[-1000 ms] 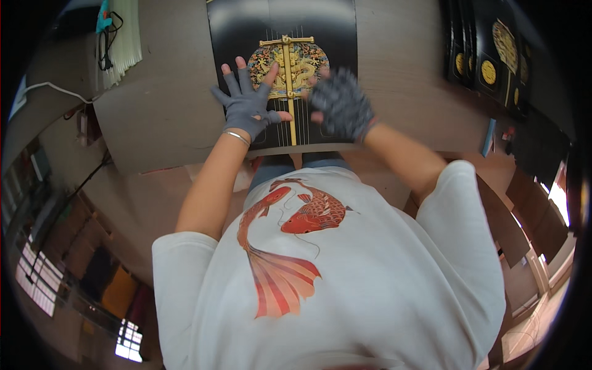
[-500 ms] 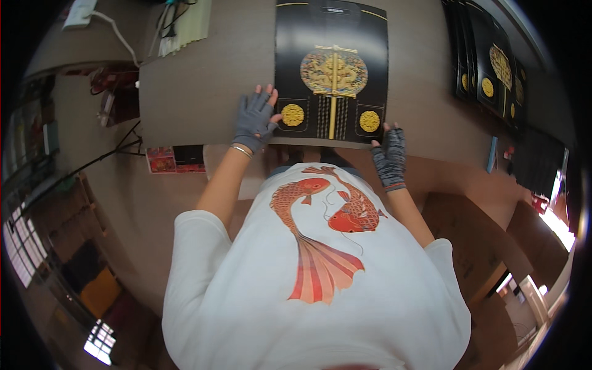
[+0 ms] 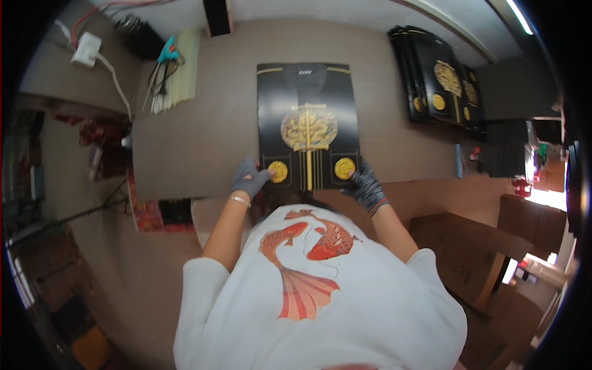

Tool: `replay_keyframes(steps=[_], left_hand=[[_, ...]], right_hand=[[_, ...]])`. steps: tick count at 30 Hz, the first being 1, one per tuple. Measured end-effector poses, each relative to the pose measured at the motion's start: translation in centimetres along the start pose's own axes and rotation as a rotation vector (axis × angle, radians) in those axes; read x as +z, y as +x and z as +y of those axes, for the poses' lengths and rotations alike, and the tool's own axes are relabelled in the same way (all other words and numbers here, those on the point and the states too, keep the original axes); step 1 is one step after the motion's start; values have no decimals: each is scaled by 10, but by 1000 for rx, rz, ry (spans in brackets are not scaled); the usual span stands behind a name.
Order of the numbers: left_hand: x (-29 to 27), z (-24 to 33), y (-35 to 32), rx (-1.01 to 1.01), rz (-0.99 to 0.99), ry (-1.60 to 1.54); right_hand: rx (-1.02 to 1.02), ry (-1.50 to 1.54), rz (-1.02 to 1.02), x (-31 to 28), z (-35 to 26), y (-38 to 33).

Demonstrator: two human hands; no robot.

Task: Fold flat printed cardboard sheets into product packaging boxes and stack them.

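On grey table, black-and-gold flat box between gloved hands.

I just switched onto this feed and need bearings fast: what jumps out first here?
A flat black board with gold ornament lies centred on the grey-brown table, held at its near corners by the gloved left hand and right hand. A stack of similar black boards sits at the table's far right, and a white power strip at far left.

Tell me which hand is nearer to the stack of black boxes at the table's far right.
Right. The right hand grips the near right corner of the flat black and gold box, on the side toward the stack of black boxes; the left hand holds the opposite corner, farther away.
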State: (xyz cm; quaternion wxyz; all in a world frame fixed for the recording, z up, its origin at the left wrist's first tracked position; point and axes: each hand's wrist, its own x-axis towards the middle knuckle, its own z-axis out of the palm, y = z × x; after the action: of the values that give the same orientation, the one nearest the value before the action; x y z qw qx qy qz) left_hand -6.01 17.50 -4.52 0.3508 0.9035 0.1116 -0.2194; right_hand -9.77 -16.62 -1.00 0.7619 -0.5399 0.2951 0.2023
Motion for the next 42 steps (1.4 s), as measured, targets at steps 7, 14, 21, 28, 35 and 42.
replay_keyframes(steps=[7,14,21,28,35,42], left_hand=[[26,-35,29,-11,-397,-571],[63,46,-5,-59,-534,-1004],[70,155,-19,37,-547,-804],[147,258,-5,77,-632,-621],[222,362,32,-95,-635,-836],[246,394,66,-51,-542,-718]], right_hand=[[13,475,231,-2,33,-5],[20,113,163,-3,21,-23],[-427,170,360,-135,-108,18],[-318,273,398,-286,-227,90],[-218,349,220,-323,-183,119],[-815,-403,178,-367,-165,89]])
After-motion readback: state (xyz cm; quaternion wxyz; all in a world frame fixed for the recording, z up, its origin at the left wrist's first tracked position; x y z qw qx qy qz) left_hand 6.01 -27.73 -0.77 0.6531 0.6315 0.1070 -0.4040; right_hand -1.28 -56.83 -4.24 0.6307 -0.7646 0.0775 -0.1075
